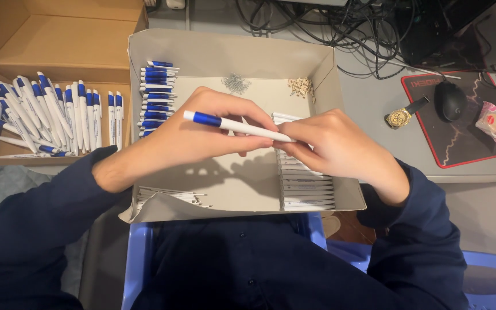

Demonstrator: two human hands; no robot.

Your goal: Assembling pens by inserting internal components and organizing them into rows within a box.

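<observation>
Over the middle of the shallow grey box (324, 63), my left hand (193, 135) and right hand (331, 146) both grip one white-and-blue pen (233, 124); squeezing unevenly could, I think, pop its parts loose into the box.

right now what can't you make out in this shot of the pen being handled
- Head view: the white pen's right end, covered by right hand fingers.
- Head view: part of the white barrel stack, hidden under that hand.
- Head view: small grey parts and tan parts, too small to identify.
- Head view: left hand's palm side, turned away.
</observation>
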